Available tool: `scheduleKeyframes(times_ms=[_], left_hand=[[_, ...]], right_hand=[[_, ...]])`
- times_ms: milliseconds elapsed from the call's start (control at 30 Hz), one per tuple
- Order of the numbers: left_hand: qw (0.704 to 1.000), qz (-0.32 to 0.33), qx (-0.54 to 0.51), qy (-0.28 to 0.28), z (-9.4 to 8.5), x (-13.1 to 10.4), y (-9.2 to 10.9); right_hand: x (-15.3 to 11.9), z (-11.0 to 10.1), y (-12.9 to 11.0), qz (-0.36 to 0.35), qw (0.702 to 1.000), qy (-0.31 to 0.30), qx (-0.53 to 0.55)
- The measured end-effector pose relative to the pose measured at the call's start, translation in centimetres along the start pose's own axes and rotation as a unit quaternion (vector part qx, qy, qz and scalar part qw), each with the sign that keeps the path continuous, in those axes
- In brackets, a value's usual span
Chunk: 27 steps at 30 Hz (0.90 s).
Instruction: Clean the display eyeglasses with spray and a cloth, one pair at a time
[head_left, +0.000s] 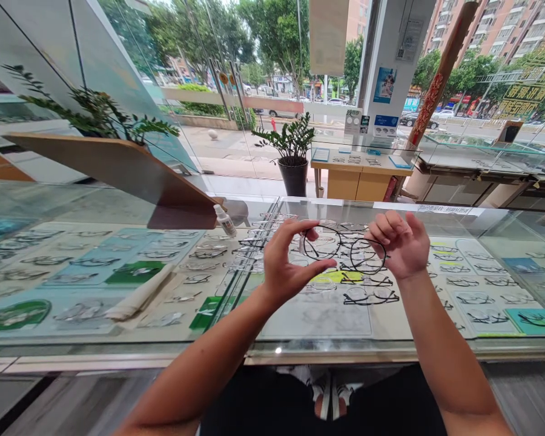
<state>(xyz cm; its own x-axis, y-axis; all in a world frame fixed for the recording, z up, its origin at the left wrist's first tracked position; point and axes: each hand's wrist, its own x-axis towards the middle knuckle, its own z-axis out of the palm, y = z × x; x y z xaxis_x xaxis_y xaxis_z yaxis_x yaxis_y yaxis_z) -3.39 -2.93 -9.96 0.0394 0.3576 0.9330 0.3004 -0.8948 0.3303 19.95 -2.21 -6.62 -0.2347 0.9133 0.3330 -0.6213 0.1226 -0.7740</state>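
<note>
A pair of round, thin black-framed eyeglasses (pixel 340 243) is held up above the glass counter. My left hand (pixel 285 261) grips it at the left lens, with the index finger along the top rim and the thumb by the lower rim. At the other end, the bent fingers of my right hand (pixel 402 245) are on the outer corner of the right lens; part of their hold is hidden. Beneath the eyeglasses, rows of spectacle frames (pixel 371 297) lie in the display case.
The glass counter (pixel 318 348) spans the width before me. On it stand a small white spray bottle (pixel 224 220) and a slanted wooden-edged panel (pixel 118 169). A rolled beige cloth (pixel 142 293) lies on the left. Beyond are a potted plant (pixel 294 175) and a wooden cabinet (pixel 361 181).
</note>
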Motion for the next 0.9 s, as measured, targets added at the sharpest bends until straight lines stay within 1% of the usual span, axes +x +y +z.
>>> scheduleKeyframes(times_ms=[100,167,267,400,567,767,900], left_hand=[[0.998,-0.024,0.010,0.052,0.0,-0.2,-0.6],[0.996,-0.036,0.021,0.082,0.1,-0.3,-0.9],[0.992,-0.045,0.031,0.110,0.2,-0.3,-1.1],[0.992,-0.041,0.024,0.114,0.2,-0.3,-1.1],[0.991,-0.049,0.043,0.118,0.1,-0.3,-1.2],[0.991,-0.019,0.029,0.128,0.2,-0.1,-1.4],[0.991,-0.022,0.034,0.127,0.2,-0.1,-1.4]], right_hand=[[-0.2,0.0,-0.7,-0.036,0.999,0.017,0.008],[-0.3,0.1,-0.9,-0.049,0.999,0.012,0.018],[-0.5,0.3,-1.0,-0.064,0.998,0.003,0.018],[-0.7,0.6,-0.9,-0.064,0.998,-0.021,0.013],[-0.9,0.8,-0.7,-0.052,0.997,-0.041,0.025],[-0.9,0.9,-0.6,-0.043,0.996,-0.072,0.042],[-1.0,0.8,-0.6,-0.038,0.995,-0.076,0.055]])
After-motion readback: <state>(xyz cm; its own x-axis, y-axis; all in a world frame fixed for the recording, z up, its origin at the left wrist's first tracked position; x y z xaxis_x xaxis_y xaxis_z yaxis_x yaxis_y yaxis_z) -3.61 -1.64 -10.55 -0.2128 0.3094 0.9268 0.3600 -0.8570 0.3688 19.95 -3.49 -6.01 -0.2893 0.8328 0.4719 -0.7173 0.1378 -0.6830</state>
